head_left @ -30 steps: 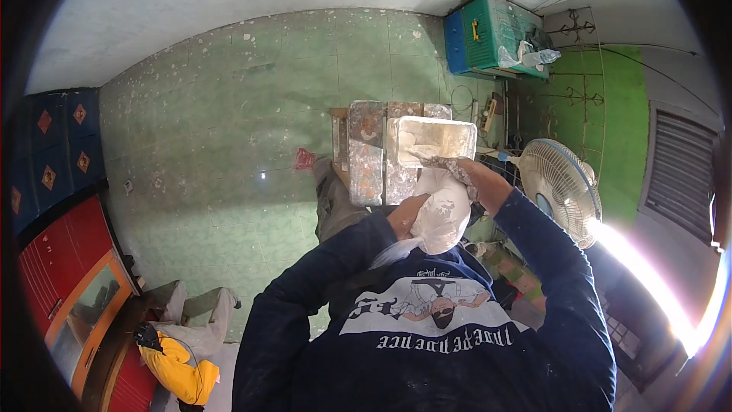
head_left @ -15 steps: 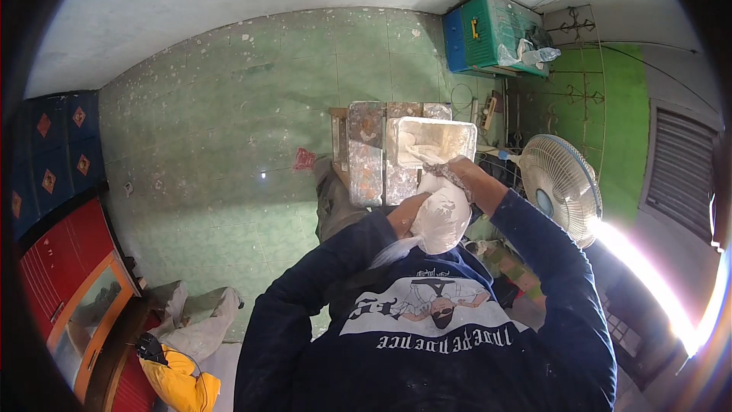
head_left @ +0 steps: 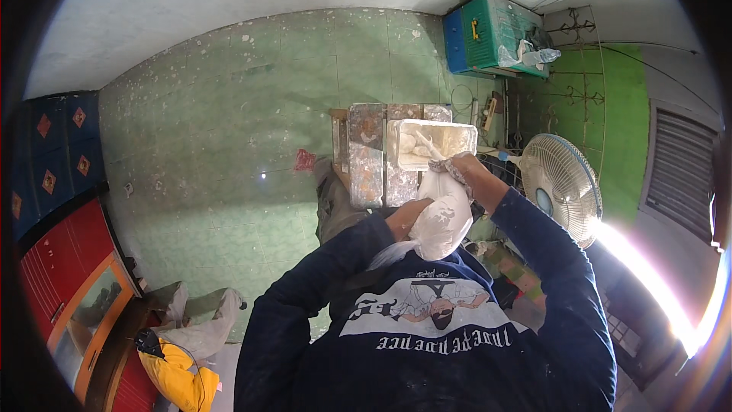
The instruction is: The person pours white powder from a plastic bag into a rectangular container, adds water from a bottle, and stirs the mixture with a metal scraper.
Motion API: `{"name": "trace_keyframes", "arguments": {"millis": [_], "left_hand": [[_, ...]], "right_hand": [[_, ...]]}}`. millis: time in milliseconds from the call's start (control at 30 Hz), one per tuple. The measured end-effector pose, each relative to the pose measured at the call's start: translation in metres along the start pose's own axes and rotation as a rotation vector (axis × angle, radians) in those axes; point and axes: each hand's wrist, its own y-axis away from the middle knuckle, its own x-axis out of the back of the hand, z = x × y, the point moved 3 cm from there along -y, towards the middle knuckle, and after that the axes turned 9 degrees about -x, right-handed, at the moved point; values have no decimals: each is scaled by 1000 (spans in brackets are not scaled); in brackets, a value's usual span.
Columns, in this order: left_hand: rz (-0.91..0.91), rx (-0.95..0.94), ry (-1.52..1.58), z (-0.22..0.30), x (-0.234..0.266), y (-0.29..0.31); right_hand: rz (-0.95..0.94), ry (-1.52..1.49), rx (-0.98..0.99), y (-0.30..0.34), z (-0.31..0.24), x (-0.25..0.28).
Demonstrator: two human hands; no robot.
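Observation:
I hold a clear plastic bag (head_left: 446, 221) bulging with a white substance close against my chest. My left hand (head_left: 410, 219) is wrapped round its left side, partly hidden by the bag. At the bag's far end my right hand (head_left: 467, 170), smeared with white, is closed round the gathered plastic, next to the near rim of a white rectangular tub (head_left: 467, 135). Inside the tub lie pale lumps and strands (head_left: 427, 145) that I cannot make out. The tub stands on a paint-stained slatted wooden bench (head_left: 366, 156).
A standing fan (head_left: 560, 187) is just right of my right arm. Green and blue drawers (head_left: 488, 34) stand against the far wall. A red wrapper (head_left: 304, 159) lies on the green tiled floor (head_left: 221, 145). At lower left are a yellow cloth (head_left: 179, 381) and a red cabinet (head_left: 72, 259).
My right hand and the bag's far end have shifted slightly, and more of the tub's contents shows. My left hand has moved a little down along the bag.

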Motion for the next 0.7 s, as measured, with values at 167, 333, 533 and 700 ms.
{"name": "trace_keyframes", "arguments": {"millis": [167, 333, 533, 700], "left_hand": [[-23, -36, -81, -1, 1, -1], [15, 186, 290, -8, -1, 1], [-78, -43, -24, -3, -3, 4], [-95, -102, -54, 4, -6, 5]], "right_hand": [[-12, 34, 54, -2, -4, -1], [-27, 31, 86, -17, -1, 5], [-58, 87, 188, -40, 3, 13], [-80, 131, 259, -44, -1, 12]]}}
